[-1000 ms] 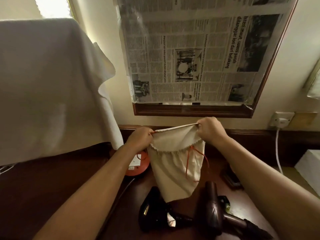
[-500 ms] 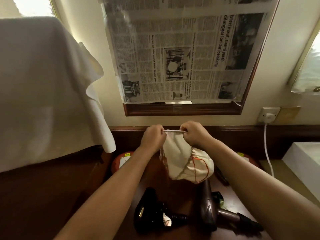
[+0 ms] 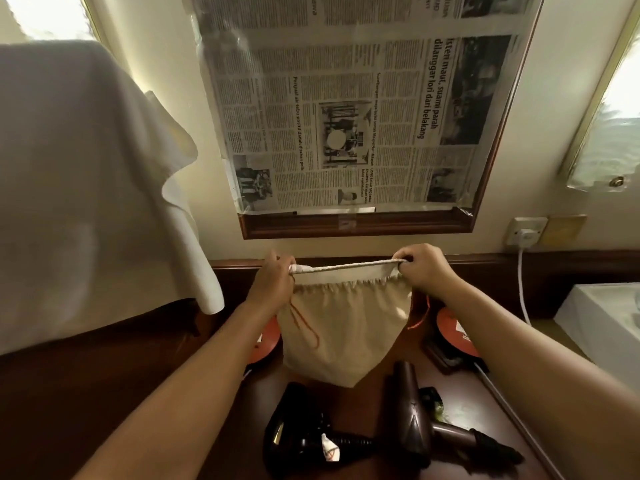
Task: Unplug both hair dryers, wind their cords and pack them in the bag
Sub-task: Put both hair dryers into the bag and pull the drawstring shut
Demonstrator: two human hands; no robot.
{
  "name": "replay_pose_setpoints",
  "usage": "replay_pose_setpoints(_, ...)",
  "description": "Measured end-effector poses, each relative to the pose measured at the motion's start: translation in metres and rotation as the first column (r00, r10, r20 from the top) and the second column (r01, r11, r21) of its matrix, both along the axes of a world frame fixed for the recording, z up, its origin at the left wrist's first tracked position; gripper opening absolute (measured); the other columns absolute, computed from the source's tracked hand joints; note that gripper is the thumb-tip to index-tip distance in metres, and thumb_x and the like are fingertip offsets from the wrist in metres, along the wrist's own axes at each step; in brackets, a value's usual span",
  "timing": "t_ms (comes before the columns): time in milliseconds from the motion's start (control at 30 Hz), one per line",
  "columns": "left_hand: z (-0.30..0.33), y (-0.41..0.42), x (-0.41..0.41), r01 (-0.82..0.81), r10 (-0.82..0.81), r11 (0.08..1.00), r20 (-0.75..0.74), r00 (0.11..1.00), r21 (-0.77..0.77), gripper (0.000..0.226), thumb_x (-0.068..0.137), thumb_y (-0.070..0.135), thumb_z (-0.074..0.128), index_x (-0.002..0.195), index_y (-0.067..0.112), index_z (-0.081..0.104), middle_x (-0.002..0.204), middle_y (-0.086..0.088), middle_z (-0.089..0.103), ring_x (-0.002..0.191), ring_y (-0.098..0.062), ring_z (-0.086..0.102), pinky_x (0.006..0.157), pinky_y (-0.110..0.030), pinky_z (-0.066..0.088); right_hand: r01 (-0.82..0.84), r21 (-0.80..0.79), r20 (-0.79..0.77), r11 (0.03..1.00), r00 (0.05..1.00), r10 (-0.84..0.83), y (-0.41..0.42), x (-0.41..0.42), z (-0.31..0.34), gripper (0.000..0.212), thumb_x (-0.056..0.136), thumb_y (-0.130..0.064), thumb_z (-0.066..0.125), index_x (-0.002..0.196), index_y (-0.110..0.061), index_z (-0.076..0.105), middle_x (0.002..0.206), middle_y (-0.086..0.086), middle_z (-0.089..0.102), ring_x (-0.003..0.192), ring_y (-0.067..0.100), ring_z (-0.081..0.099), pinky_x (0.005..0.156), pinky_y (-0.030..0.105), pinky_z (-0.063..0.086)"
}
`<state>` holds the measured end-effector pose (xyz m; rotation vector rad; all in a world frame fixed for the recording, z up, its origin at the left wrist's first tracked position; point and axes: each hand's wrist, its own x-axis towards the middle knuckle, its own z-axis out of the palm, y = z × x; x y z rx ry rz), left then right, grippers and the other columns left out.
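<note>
A cream drawstring bag [image 3: 341, 327] with orange cords hangs above the dark wooden table [image 3: 138, 393]. My left hand [image 3: 275, 284] grips the left end of its rim and my right hand [image 3: 420, 270] grips the right end, stretching the mouth wide. Below the bag lie two hair dryers: a black one [image 3: 298, 434] on the left and a brown one [image 3: 414, 420] on the right, its handle pointing right.
A newspaper-covered mirror [image 3: 346, 109] hangs on the wall behind. A white plug and cord [image 3: 523, 271] sit in the wall socket at right. Orange round objects [image 3: 453, 332] stand behind the bag. White cloth [image 3: 86, 185] drapes at left; a white box [image 3: 602, 327] sits at right.
My hands have moved apart and pulled the bunched bag's mouth wide, so the bag now hangs flat and stretched between them.
</note>
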<state>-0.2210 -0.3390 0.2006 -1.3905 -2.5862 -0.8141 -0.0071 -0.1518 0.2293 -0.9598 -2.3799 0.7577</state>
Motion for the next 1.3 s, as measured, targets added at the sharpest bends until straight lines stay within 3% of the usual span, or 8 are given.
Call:
replay_pose_setpoints(233, 0.006, -0.025, -0.042, -0.006, -0.002, 0.994, -0.074, 0.997, -0.105, 0.011, 0.091, 0.009, 0.054, 0.099, 0.008, 0.061, 0.100, -0.011, 0.056, 0.086, -0.025, 0.055, 0.075, -0.038, 0.050, 0.078, -0.042, -0.023, 0.996, 0.997, -0.079, 0.020, 0.022, 0.008, 0.021, 0.080, 0.001, 0.056, 0.081, -0.011, 0.073, 0.077, 0.002, 0.067, 0.071, 0.017, 0.059, 0.061, 0.025, 0.046)
replay_pose_setpoints(400, 0.014, -0.010, -0.028, -0.150, 0.133, 0.985, 0.193, 0.972, 0.079, 0.016, 0.091, 0.005, 0.050, 0.097, 0.010, 0.064, 0.091, -0.006, 0.061, 0.086, -0.025, 0.056, 0.070, -0.032, 0.045, 0.135, -0.081, -0.081, 0.988, 0.987, -0.141, 0.018, 0.015, 0.006, 0.025, 0.082, 0.003, 0.050, 0.081, -0.008, 0.072, 0.074, 0.011, 0.066, 0.060, 0.024, 0.059, 0.047, 0.024, 0.045)
replay_pose_setpoints(500, 0.019, -0.001, -0.021, -0.213, 0.174, 0.972, 0.299, 0.938, 0.101, 0.016, 0.092, 0.009, 0.044, 0.089, 0.015, 0.059, 0.086, 0.000, 0.057, 0.083, -0.021, 0.053, 0.065, -0.030, 0.040, 0.133, -0.093, -0.097, 0.987, 0.985, -0.142, 0.016, 0.010, 0.006, 0.024, 0.083, 0.001, 0.050, 0.082, -0.009, 0.072, 0.079, 0.013, 0.068, 0.066, 0.028, 0.063, 0.051, 0.031, 0.052)
replay_pose_setpoints(667, 0.016, -0.003, -0.030, -0.140, 0.125, 0.989, 0.249, 0.960, 0.044, 0.022, 0.095, 0.014, 0.044, 0.095, 0.013, 0.066, 0.098, -0.008, 0.065, 0.084, -0.019, 0.053, 0.070, -0.028, 0.037, 0.145, -0.146, -0.084, 0.979, 0.984, -0.158, 0.019, 0.018, 0.005, 0.026, 0.084, 0.001, 0.050, 0.081, -0.013, 0.071, 0.076, 0.009, 0.066, 0.068, 0.031, 0.064, 0.054, 0.039, 0.056)
replay_pose_setpoints(800, 0.008, -0.015, -0.041, -0.102, 0.105, 0.994, 0.218, 0.970, -0.023, 0.024, 0.093, 0.013, 0.051, 0.104, 0.012, 0.073, 0.108, -0.008, 0.069, 0.097, -0.023, 0.060, 0.082, -0.031, 0.047, 0.140, -0.090, -0.021, 0.986, 0.990, -0.143, 0.024, 0.027, 0.002, 0.018, 0.080, 0.001, 0.058, 0.079, -0.011, 0.071, 0.079, 0.007, 0.066, 0.077, 0.024, 0.061, 0.060, 0.028, 0.049)
replay_pose_setpoints(967, -0.007, -0.027, -0.042, -0.105, 0.119, 0.991, 0.174, 0.978, -0.084, 0.014, 0.090, 0.010, 0.056, 0.095, 0.014, 0.068, 0.101, -0.007, 0.067, 0.090, -0.020, 0.059, 0.071, -0.029, 0.045, 0.066, -0.051, 0.127, 0.997, 0.990, -0.059, 0.028, 0.030, -0.002, 0.011, 0.081, -0.005, 0.062, 0.079, -0.014, 0.068, 0.076, 0.004, 0.063, 0.070, 0.018, 0.057, 0.053, 0.022, 0.041)
replay_pose_setpoints(1100, -0.012, -0.027, -0.035, -0.129, 0.137, 0.985, 0.062, 0.989, -0.114, 0.016, 0.093, 0.009, 0.052, 0.104, 0.011, 0.064, 0.102, -0.009, 0.066, 0.084, -0.018, 0.056, 0.070, -0.031, 0.047, 0.080, -0.053, 0.072, 0.995, 0.994, -0.076, 0.027, 0.028, -0.007, 0.012, 0.081, -0.003, 0.060, 0.080, -0.012, 0.069, 0.080, 0.005, 0.064, 0.074, 0.018, 0.056, 0.056, 0.023, 0.041)
replay_pose_setpoints(1300, -0.006, -0.013, -0.026, -0.186, 0.191, 0.981, 0.340, 0.921, -0.047, 0.021, 0.091, 0.008, 0.045, 0.099, 0.010, 0.065, 0.104, -0.009, 0.064, 0.095, -0.027, 0.057, 0.074, -0.032, 0.042, 0.016, -0.122, 0.074, 0.992, 0.997, -0.007, 0.025, 0.019, -0.012, 0.013, 0.083, -0.003, 0.060, 0.085, -0.012, 0.069, 0.082, 0.003, 0.065, 0.078, 0.019, 0.058, 0.062, 0.026, 0.044)
